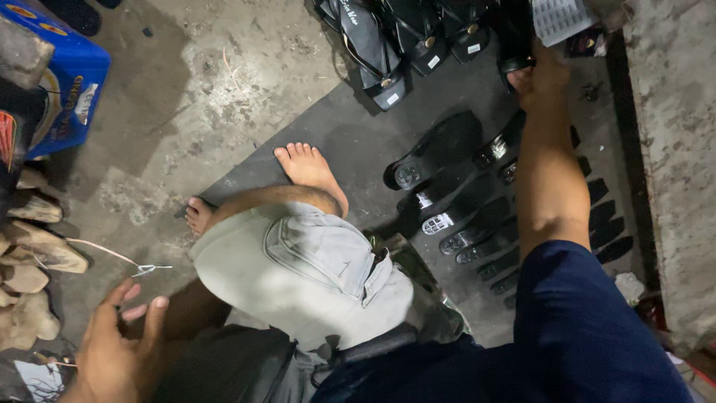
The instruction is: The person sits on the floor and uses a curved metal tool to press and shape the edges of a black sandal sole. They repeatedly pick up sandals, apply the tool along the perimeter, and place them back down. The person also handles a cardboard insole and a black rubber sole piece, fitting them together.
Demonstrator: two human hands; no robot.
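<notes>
My right hand [538, 75] reaches far forward and grips a black sandal [516, 54] at the top of the view, beside a pile of finished black sandals [403, 37]. Below my arm, several black shoe soles [477, 201] lie in overlapping rows on a dark mat [358, 142]. My left hand [119, 347] hovers low at the bottom left with fingers spread, holding nothing, near a thin string with a wire loop [145, 267]. My bent legs in grey shorts [306, 269] and bare feet [309, 168] fill the middle.
A blue carton [67, 82] stands at the upper left. Several tan shoe lasts [30, 261] are stacked along the left edge. A concrete ledge [675, 149] runs down the right side. The floor is rough concrete [201, 97].
</notes>
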